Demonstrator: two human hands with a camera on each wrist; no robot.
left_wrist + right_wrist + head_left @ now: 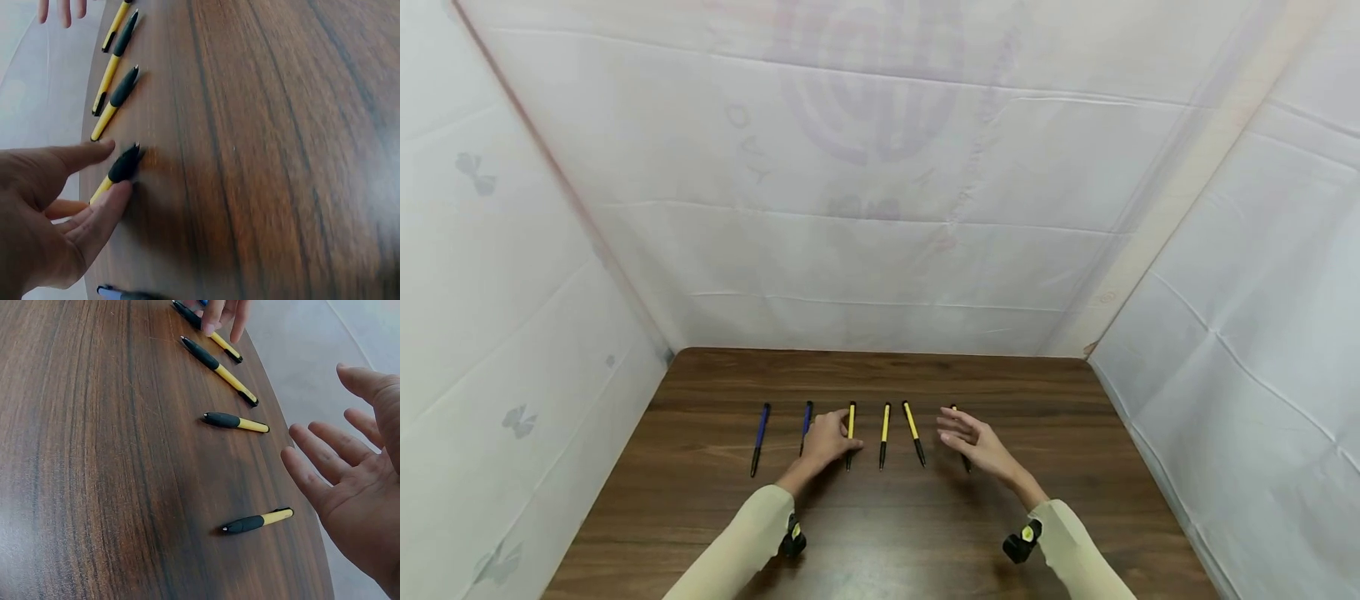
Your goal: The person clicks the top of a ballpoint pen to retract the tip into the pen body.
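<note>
Six pens lie in a row on the brown wooden table (880, 533): two blue ones (760, 439) (806, 427) on the left and several yellow ones with black grips to their right. My left hand (842, 435) rests at the first yellow pen (851, 421), its tip (124, 164) lying between my straight thumb and forefinger (109, 206), which bracket it without curling round it. My right hand (957, 429) hovers open, palm turned left, over the rightmost yellow pen (256, 522), which it partly hides in the head view. Two more yellow pens (884, 433) (913, 432) lie between my hands.
White sheeting (880, 208) walls in the table at the back and on both sides. Bare wood stretches in front of the pens toward me and behind them to the back wall. A blue pen's end (119, 292) shows beside my left palm.
</note>
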